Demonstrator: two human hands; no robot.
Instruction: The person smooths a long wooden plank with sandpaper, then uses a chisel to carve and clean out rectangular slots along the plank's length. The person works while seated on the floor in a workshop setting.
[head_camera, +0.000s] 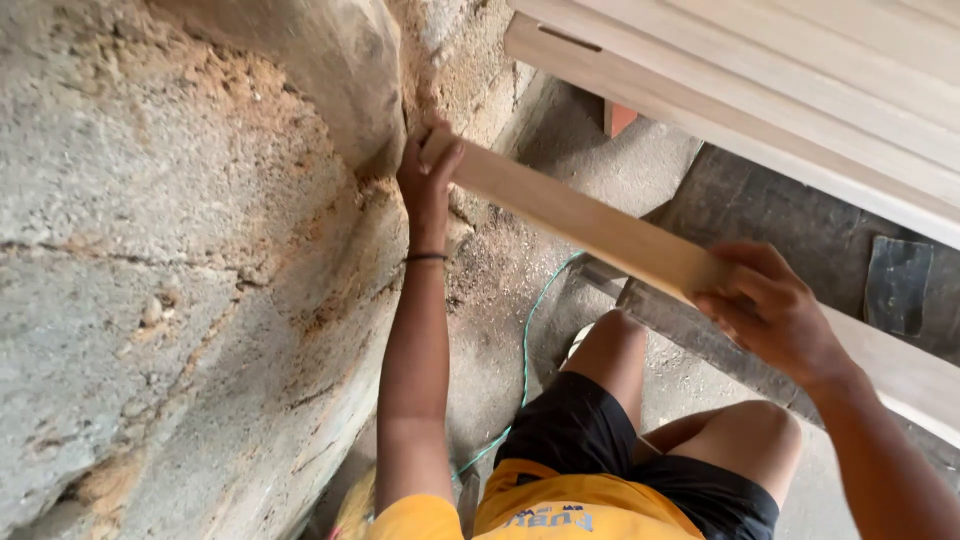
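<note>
Plank (590, 222) against rock wall (180, 260)

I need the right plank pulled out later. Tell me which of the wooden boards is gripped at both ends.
The short pale board running diagonally across the middle: left hand grips its far end, right hand its near end. The stacked boards at top right lie untouched.
</note>
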